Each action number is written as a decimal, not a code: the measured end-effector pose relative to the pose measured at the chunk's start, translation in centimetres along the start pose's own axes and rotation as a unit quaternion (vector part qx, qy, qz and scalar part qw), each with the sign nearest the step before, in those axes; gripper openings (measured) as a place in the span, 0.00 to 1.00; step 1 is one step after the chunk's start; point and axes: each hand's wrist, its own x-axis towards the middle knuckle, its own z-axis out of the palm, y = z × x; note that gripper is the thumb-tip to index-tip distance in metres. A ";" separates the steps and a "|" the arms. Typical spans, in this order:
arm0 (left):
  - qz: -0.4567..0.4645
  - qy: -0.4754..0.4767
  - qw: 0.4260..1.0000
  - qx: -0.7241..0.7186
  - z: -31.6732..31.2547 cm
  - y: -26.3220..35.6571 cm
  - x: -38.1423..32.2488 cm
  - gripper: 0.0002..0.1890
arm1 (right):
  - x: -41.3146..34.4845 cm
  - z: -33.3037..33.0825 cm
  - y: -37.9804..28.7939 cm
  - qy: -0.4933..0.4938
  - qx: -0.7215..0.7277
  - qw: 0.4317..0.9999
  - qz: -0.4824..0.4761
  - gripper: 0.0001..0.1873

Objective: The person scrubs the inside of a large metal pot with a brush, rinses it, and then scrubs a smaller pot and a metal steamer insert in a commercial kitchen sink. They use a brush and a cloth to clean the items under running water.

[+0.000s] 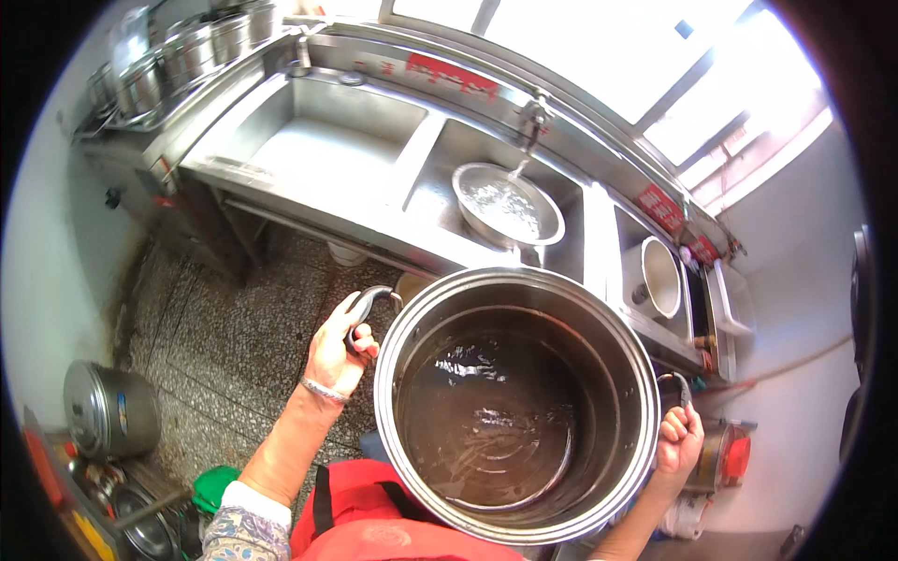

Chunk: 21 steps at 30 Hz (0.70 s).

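A large stainless steel pot (pixel 603 484) with liquid (pixel 491 414) inside is held up in front of my red apron. Its left side handle is gripped by my left hand (pixel 340 354), which wears a bracelet at the wrist. My right hand (pixel 679 438) is closed around the black handle on the opposite side. Beyond the pot's far rim, water runs from a faucet (pixel 537 116) into a metal basin (pixel 470 217) in the middle sink compartment. The liquid's surface in the pot shows ripples and reflections.
The stainless steel sink counter (pixel 337 214) spans the far side under windows. A white bucket (pixel 661 277) lies tilted in the right compartment. Metal canisters (pixel 140 88) stand on a rack at upper left. A lidded pot (pixel 126 410) and a green plastic item (pixel 214 487) are at lower left.
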 end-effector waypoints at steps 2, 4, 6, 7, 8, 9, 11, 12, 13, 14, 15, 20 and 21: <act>-0.029 -0.011 0.999 -0.008 1.8 -0.6 1.4 0.20 | -0.1 -0.6 -1.6 0.041 0.006 0.999 -0.011 0.14; -0.056 -0.008 0.998 -0.007 3.4 -1.5 3.1 0.21 | -0.2 -1.0 -3.1 0.063 -0.012 0.997 -0.043 0.14; -0.084 -0.019 0.996 -0.027 4.6 -2.4 4.7 0.21 | -0.4 -1.5 -4.3 0.066 -0.009 0.997 -0.047 0.14; -0.100 -0.004 0.995 -0.019 5.2 -2.9 5.6 0.21 | -0.5 -1.7 -4.9 0.084 -0.023 0.995 -0.057 0.13; -0.116 -0.017 0.993 -0.023 5.9 -3.3 6.4 0.19 | -0.6 -1.7 -5.6 0.084 -0.038 0.994 -0.060 0.13; -0.134 -0.011 0.991 -0.017 6.4 -3.7 7.2 0.16 | -0.7 -1.9 -6.1 0.105 -0.044 0.991 -0.073 0.13; -0.167 -0.015 0.986 -0.017 7.7 -4.6 9.1 0.16 | -0.6 -1.7 -7.2 0.139 -0.048 0.985 -0.086 0.13; -0.184 -0.017 0.983 0.001 8.2 -5.0 10.2 0.16 | -0.5 -1.6 -7.8 0.153 -0.061 0.982 -0.094 0.13; -0.193 -0.016 0.981 0.006 8.8 -5.6 11.2 0.18 | -0.4 -1.4 -8.3 0.158 -0.070 0.980 -0.101 0.13; -0.208 -0.014 0.978 0.013 9.5 -6.1 12.2 0.21 | -0.2 -1.2 -8.8 0.195 -0.064 0.971 -0.123 0.09; -0.222 -0.010 0.975 0.018 10.1 -6.6 13.2 0.24 | 0.0 -0.9 -9.3 0.225 -0.085 0.960 -0.140 0.07; -0.280 -0.005 0.959 0.048 12.6 -9.1 17.4 0.27 | 1.0 0.0 -11.1 0.313 -0.117 0.925 -0.179 0.10; -0.292 -0.009 0.955 0.055 13.1 -9.5 18.2 0.27 | 1.3 0.1 -11.4 0.321 -0.101 0.924 -0.185 0.13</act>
